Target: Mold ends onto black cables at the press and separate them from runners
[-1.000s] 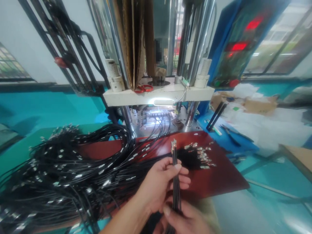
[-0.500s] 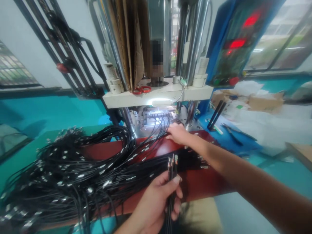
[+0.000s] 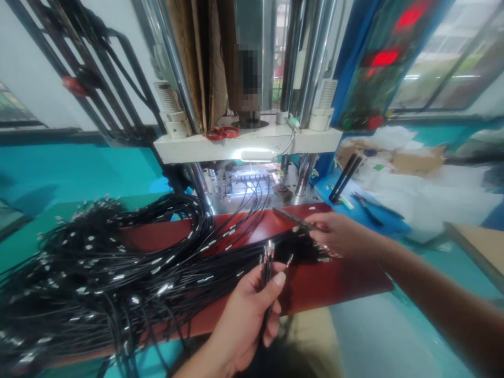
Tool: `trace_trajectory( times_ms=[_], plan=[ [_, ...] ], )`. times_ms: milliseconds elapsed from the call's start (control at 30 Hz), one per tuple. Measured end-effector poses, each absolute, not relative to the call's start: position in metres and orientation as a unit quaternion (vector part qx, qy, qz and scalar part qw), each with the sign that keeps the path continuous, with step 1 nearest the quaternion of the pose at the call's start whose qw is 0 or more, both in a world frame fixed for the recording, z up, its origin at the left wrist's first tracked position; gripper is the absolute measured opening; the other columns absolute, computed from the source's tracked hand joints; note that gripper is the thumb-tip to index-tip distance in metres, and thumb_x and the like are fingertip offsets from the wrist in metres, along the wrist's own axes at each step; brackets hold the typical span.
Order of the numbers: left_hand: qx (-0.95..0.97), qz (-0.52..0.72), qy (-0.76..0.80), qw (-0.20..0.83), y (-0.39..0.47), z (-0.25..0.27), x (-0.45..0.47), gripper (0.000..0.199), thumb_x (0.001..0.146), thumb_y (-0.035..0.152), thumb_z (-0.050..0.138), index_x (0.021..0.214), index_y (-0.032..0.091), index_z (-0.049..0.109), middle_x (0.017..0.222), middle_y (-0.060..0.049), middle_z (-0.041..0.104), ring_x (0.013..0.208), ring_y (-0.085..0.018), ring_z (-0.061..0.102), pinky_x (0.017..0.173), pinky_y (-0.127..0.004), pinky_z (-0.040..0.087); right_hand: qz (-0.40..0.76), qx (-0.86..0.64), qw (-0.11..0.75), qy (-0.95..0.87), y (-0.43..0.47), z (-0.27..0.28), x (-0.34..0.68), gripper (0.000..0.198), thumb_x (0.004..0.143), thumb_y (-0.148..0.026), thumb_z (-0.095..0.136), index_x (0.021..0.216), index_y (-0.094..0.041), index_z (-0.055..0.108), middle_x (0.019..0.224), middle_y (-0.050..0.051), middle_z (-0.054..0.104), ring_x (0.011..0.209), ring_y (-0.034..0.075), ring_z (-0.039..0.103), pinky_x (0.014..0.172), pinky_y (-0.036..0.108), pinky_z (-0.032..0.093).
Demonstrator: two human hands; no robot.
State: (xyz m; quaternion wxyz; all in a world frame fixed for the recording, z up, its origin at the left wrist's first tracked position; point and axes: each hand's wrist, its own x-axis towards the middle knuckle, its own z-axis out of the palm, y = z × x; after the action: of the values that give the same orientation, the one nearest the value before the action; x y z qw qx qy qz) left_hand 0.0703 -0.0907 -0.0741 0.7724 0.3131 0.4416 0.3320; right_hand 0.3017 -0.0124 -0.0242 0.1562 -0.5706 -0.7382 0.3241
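Note:
My left hand (image 3: 255,304) is closed around a small bundle of black cables (image 3: 268,262), their bare metal ends pointing up past the thumb. One cable end leans out to the right. Further right, my right hand (image 3: 334,231) grips a slim pointed metal tool (image 3: 293,218), whose tip points left over the dark red board (image 3: 315,294); its exact kind is unclear. Just under this hand lie stripped ends of a thick row of black cables (image 3: 299,249). Beyond, several cables run into a lit metal mould (image 3: 252,181) in the press.
A large heap of black cables (image 3: 98,262) covers the left side. The press's white crossbeam (image 3: 205,148) carries red-handled scissors (image 3: 222,132). A metal block (image 3: 282,191) sits beside the mould. Pliers (image 3: 368,209) lie on a blue surface at right, near white plastic bags (image 3: 444,184).
My right hand has drawn back from beside the mould, toward me and to the right, and the metal tool now shows in it. My left hand keeps hold of the cables, which have fanned slightly.

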Motion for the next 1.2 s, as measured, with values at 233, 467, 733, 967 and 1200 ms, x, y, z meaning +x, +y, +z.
trace_trajectory(
  times_ms=[233, 467, 733, 967, 1200],
  plan=[
    [0.331, 0.359, 0.399, 0.776, -0.091, -0.081, 0.071, 0.020, 0.084, 0.026, 0.066, 0.095, 0.015, 0.055, 0.058, 0.002, 0.055, 0.051, -0.009, 0.051, 0.049, -0.021, 0.042, 0.594, -0.541, 0.473, -0.361, -0.093, -0.076, 0.257, 0.051, 0.083, -0.052, 0.061, 0.124, -0.023, 0.055, 0.068, -0.003, 0.056, 0.034, 0.004, 0.035, 0.030, 0.018, 0.022],
    [0.355, 0.327, 0.462, 0.744, -0.090, -0.074, 0.075, 0.032, 0.083, 0.044, 0.066, 0.098, 0.018, 0.057, 0.060, 0.006, 0.049, 0.037, -0.003, 0.033, 0.032, -0.016, 0.020, 0.599, -0.461, 0.544, -0.364, -0.087, -0.094, 0.229, 0.050, 0.093, -0.046, 0.052, 0.133, -0.016, 0.052, 0.042, -0.007, 0.045, 0.033, 0.006, 0.032, 0.031, 0.016, 0.025],
    [0.427, 0.304, 0.491, 0.696, -0.083, -0.076, 0.081, 0.030, 0.081, 0.044, 0.067, 0.080, 0.014, 0.059, 0.050, 0.005, 0.044, 0.043, -0.006, 0.033, 0.038, -0.018, 0.025, 0.590, -0.463, 0.560, -0.352, -0.089, -0.103, 0.231, 0.050, 0.093, -0.047, 0.051, 0.134, -0.019, 0.053, 0.047, -0.007, 0.047, 0.033, 0.006, 0.035, 0.030, 0.016, 0.027],
    [0.487, 0.268, 0.489, 0.673, -0.086, -0.080, 0.083, 0.028, 0.086, 0.043, 0.060, 0.076, 0.017, 0.060, 0.057, 0.004, 0.049, 0.044, -0.006, 0.032, 0.041, -0.019, 0.023, 0.572, -0.487, 0.555, -0.357, -0.091, -0.100, 0.230, 0.046, 0.090, -0.049, 0.055, 0.127, -0.023, 0.059, 0.073, -0.001, 0.058, 0.035, 0.003, 0.041, 0.028, 0.015, 0.031],
    [0.474, 0.263, 0.488, 0.684, -0.085, -0.075, 0.084, 0.023, 0.085, 0.035, 0.060, 0.070, 0.017, 0.060, 0.049, 0.007, 0.046, 0.039, -0.004, 0.029, 0.043, -0.019, 0.023, 0.557, -0.515, 0.523, -0.389, -0.094, -0.098, 0.229, 0.044, 0.092, -0.050, 0.051, 0.129, -0.025, 0.058, 0.069, -0.001, 0.060, 0.036, 0.003, 0.041, 0.031, 0.015, 0.034]
  ],
)
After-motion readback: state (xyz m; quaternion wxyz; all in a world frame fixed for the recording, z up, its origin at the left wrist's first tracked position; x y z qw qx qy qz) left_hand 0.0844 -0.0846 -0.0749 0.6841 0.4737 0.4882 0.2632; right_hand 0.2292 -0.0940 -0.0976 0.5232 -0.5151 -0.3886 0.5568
